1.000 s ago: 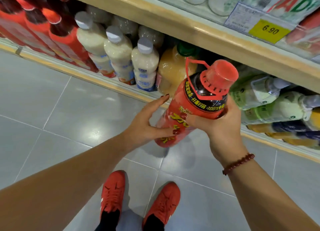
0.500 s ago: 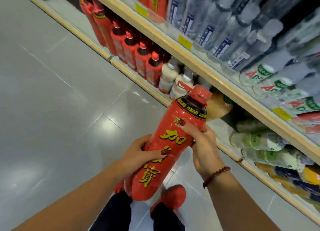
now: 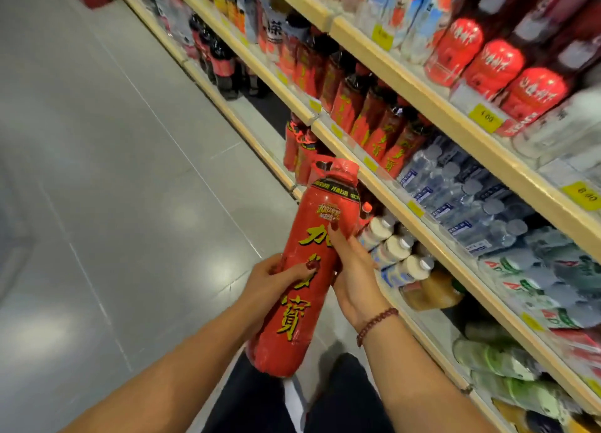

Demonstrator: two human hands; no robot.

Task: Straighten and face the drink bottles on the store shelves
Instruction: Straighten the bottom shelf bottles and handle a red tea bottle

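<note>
A large red drink bottle (image 3: 304,263) with yellow characters and a red cap with a carry loop is held upright in front of me, off the shelves. My left hand (image 3: 266,286) grips its middle from the left, thumb across the label. My right hand (image 3: 354,270) holds its right side, fingers curled round the upper body. Matching red bottles (image 3: 300,146) stand on the bottom shelf just beyond it, and more of the same (image 3: 380,120) line the shelf above.
White milky bottles (image 3: 393,250) and an orange juice bottle (image 3: 432,291) sit on the bottom shelf to the right. Water bottles (image 3: 461,198) fill the middle shelf. The cream shelf edge (image 3: 455,263) carries yellow price tags. Grey tiled aisle floor (image 3: 113,172) lies left.
The view has swung up and along the aisle, showing higher shelves. The red bottle has risen more upright and nearer the red bottles; both hands keep their hold.
</note>
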